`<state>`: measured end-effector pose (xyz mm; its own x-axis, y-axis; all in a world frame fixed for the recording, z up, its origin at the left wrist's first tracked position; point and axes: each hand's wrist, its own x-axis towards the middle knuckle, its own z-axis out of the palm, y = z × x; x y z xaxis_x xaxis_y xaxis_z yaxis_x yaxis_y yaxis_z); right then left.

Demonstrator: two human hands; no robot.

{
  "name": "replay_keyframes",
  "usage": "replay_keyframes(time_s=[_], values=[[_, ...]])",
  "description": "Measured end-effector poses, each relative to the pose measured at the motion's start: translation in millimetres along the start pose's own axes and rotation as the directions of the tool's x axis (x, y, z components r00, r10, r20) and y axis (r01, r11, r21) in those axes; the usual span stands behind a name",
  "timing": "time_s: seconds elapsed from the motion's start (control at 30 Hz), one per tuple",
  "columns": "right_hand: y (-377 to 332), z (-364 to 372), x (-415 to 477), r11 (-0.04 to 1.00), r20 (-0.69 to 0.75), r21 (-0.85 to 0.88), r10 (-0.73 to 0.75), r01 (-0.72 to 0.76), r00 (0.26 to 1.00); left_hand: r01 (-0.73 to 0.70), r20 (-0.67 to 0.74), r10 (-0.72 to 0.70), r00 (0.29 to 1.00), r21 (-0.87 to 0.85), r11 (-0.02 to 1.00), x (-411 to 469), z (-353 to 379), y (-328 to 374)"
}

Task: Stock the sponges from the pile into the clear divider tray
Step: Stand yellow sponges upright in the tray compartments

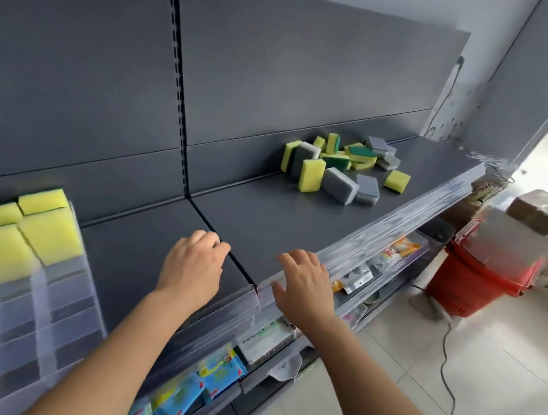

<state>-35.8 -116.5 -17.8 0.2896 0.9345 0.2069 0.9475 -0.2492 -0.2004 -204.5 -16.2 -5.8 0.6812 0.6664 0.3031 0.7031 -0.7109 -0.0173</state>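
four yellow sponges are sitting in the clear divider tray, the pile is waiting far right, left hand and right hand hovering empty, apart.

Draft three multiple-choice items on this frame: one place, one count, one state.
1. Where is the sponge pile relative to the clear divider tray?
A. Inside it
B. Farther along the shelf, to its right
C. On the floor
2. How many yellow sponges sit in the tray?
A. One
B. Four
C. Nine
3. What do the left hand and right hand hold?
A. A sponge each
B. The tray
C. Nothing
Key: B, the pile lies loose on the shelf right of the tray; B, four yellow tops show; C, both hands are empty.
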Motion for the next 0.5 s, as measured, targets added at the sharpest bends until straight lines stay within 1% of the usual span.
replay_keyframes(time_s=[0.27, 0.4, 0.5], values=[[88.3, -6.8, 32.8, 0.997, -0.001, 0.016, 0.081, -0.081, 0.997, -0.037, 0.023, 0.037, 0.999, -0.025, 0.999, 83.0, 24.8, 59.6], [124.3, -6.0, 60.5, 0.993, -0.007, 0.037, 0.112, -0.111, 0.994, -0.059, 0.001, 0.060, 0.998, -0.060, 0.996, 131.1, 40.2, 79.6], [149.3, -3.1, 88.5, 0.993, -0.001, 0.027, 0.113, -0.113, 0.994, -0.052, -0.013, 0.051, 0.999, -0.086, 0.995, 169.6, 52.8, 89.3]])
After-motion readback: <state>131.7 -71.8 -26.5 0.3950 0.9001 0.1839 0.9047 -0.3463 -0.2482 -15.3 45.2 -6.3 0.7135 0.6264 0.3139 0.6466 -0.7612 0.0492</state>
